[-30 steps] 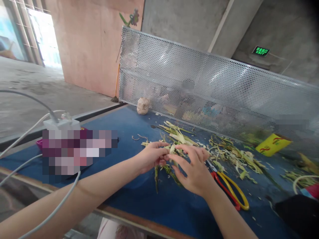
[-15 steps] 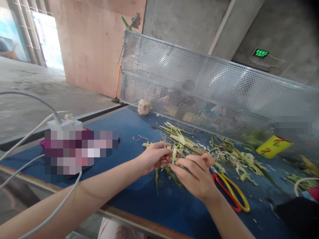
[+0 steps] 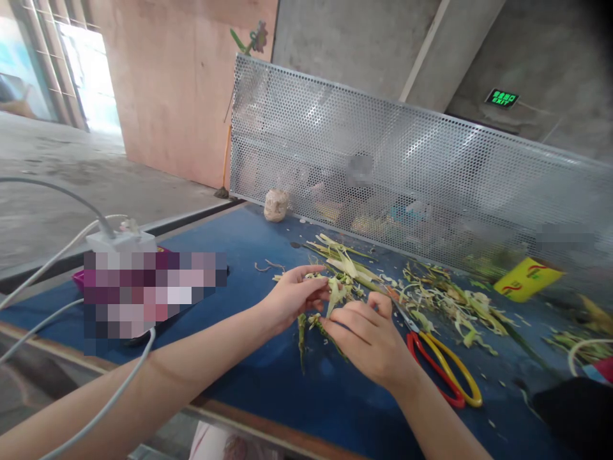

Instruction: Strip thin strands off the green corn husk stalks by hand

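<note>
My left hand (image 3: 294, 297) is closed, thumb and fingers pinching a pale green leafy plant piece (image 3: 336, 292) over the blue table. My right hand (image 3: 371, 335) grips the lower end of the same piece, its fingers curled and fingertips hidden. Green stalk bits (image 3: 301, 335) lie or hang below the hands; which one cannot be made out. Just behind are long pale leaf strips (image 3: 352, 263). Scissors (image 3: 453, 364) with one red and one yellow handle lie right of my right hand, their blades partly covered by scraps.
A heap of plant scraps (image 3: 454, 306) spreads over the blue table (image 3: 268, 409) at right, near a yellow box (image 3: 527, 279). A perforated metal screen (image 3: 407, 153) borders the back. A whitish lump (image 3: 276, 205) sits before it. Left are a white power adapter (image 3: 119, 241) and cables (image 3: 108, 409).
My right hand has shifted slightly down and left, its fingers more curled. The pale green piece now shows longer between my hands. My left hand stays nearly in place.
</note>
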Action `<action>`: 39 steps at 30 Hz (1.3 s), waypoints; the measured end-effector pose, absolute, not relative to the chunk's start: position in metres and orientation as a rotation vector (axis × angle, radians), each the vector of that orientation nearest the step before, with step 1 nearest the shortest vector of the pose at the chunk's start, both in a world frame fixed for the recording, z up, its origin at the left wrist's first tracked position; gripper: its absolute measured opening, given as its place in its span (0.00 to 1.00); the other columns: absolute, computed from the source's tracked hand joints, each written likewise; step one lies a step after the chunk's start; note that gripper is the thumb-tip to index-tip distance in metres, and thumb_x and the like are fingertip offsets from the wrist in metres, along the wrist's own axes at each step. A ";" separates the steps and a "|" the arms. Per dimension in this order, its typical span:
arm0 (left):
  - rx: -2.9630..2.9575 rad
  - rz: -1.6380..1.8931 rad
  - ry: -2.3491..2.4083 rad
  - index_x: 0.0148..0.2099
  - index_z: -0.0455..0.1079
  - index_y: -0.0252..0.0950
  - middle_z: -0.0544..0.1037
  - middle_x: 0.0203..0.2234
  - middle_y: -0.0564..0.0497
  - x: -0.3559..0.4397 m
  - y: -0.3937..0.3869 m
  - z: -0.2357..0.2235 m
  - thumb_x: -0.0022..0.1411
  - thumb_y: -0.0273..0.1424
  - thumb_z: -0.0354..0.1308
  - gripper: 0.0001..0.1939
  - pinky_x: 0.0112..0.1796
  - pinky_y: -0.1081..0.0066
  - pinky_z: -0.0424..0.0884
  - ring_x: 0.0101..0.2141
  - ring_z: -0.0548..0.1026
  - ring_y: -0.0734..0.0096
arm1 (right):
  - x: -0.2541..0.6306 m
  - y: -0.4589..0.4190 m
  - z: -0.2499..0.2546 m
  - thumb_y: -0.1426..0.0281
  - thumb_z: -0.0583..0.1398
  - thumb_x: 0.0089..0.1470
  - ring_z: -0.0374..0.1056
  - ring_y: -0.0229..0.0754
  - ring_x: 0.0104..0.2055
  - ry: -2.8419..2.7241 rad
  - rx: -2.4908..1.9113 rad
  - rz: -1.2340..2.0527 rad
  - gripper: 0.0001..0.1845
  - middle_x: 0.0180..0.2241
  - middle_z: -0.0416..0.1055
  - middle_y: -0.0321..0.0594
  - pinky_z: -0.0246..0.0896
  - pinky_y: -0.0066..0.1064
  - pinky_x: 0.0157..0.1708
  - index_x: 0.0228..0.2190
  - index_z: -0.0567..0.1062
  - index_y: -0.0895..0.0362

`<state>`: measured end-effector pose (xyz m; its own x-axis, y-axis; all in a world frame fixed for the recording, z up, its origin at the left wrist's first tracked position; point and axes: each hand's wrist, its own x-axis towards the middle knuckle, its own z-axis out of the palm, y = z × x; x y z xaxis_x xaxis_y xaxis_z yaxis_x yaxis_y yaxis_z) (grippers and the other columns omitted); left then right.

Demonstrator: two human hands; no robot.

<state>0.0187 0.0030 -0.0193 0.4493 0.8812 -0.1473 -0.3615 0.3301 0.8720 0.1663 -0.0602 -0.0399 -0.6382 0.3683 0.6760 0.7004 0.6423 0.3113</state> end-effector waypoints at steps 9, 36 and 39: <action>0.849 0.988 0.590 0.53 0.55 0.29 0.76 0.27 0.47 0.018 0.005 -0.022 0.47 0.22 0.61 0.31 0.25 0.76 0.69 0.25 0.73 0.75 | 0.169 -0.055 -0.038 0.76 0.54 0.53 0.63 0.36 0.32 -2.235 -0.982 -0.807 0.08 0.30 0.71 0.37 0.48 0.36 0.37 0.35 0.71 0.57; 1.225 0.890 0.622 0.60 0.46 0.33 0.68 0.15 0.59 0.015 0.000 -0.022 0.47 0.30 0.61 0.41 0.21 0.78 0.56 0.18 0.63 0.81 | 0.179 -0.036 -0.040 0.60 0.51 0.52 0.64 0.40 0.28 -1.536 -1.289 0.623 0.15 0.23 0.67 0.37 0.59 0.30 0.28 0.29 0.71 0.56; 1.255 0.843 0.608 0.60 0.46 0.32 0.67 0.15 0.60 0.017 -0.001 -0.023 0.47 0.32 0.62 0.41 0.21 0.77 0.56 0.18 0.62 0.81 | 0.174 -0.036 -0.039 0.59 0.54 0.50 0.64 0.40 0.28 -1.520 -1.291 0.702 0.14 0.23 0.68 0.36 0.59 0.29 0.28 0.28 0.71 0.57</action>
